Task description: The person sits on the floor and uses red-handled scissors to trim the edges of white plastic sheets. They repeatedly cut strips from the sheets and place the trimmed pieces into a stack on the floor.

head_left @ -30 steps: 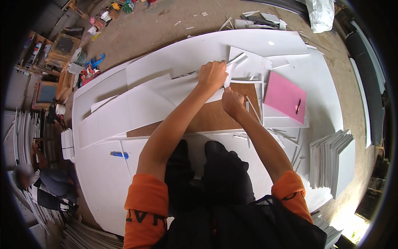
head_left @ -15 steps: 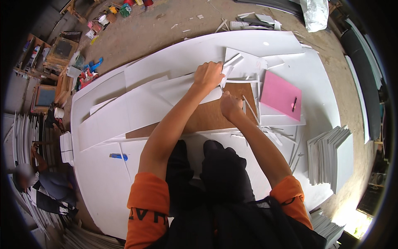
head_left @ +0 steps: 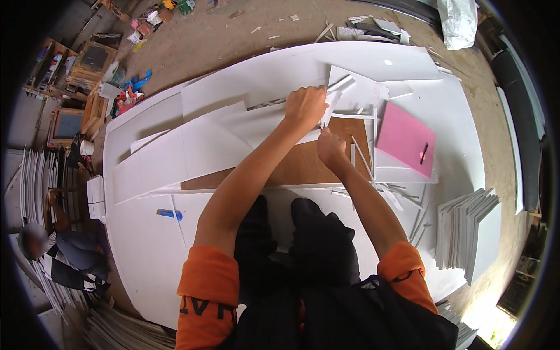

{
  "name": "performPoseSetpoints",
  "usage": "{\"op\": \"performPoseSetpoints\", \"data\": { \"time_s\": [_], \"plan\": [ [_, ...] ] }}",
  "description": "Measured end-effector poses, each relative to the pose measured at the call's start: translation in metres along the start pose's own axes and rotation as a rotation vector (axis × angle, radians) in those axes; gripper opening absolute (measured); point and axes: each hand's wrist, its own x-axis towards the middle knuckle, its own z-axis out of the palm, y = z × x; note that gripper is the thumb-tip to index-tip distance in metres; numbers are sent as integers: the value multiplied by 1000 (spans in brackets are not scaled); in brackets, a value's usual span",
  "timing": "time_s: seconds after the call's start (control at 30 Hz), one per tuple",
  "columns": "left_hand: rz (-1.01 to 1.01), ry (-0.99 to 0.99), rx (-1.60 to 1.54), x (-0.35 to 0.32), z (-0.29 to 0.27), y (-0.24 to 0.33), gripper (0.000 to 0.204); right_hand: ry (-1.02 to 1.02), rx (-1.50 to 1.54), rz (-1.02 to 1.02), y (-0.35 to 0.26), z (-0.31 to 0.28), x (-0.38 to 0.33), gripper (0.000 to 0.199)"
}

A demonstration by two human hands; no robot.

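A thin white sheet lies slantwise over a brown wooden board. My left hand is closed on the sheet's far right end, where a white flap stands bent up beside my knuckles. Just below it my right hand is closed in a fist against the lower tip of this flap; whether a small tool is inside the fingers is hidden. Right of my hands a pink sheet carries a black pen. To the left rests a blue utility knife, out of reach of both hands.
Large white sheets cover the surface under me. Narrow white offcuts are scattered at the right, near a stack of white panels. Another person is at the far left beside upright white panels.
The view has shifted slightly, so everything sits a little farther right. My right hand has come closer to the bent flap under my left hand, which keeps its grip.
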Motion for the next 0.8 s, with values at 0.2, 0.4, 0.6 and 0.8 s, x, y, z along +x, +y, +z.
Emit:
{"op": "performPoseSetpoints", "data": {
  "time_s": [0.2,0.4,0.6,0.8],
  "plan": [
    [7,47,26,-2,1,0,28,-20,-97,-97,2,-25,-33,18],
    [16,8,18,-3,-5,4,25,-76,-82,-68,6,-27,-34,19],
    [37,5,-12,-6,-4,0,27,-239,-101,2,-6,-29,-15,40],
    [47,-28,-17,-9,0,6,30,-162,-35,99,-7,7,0,36]
  ]
}}
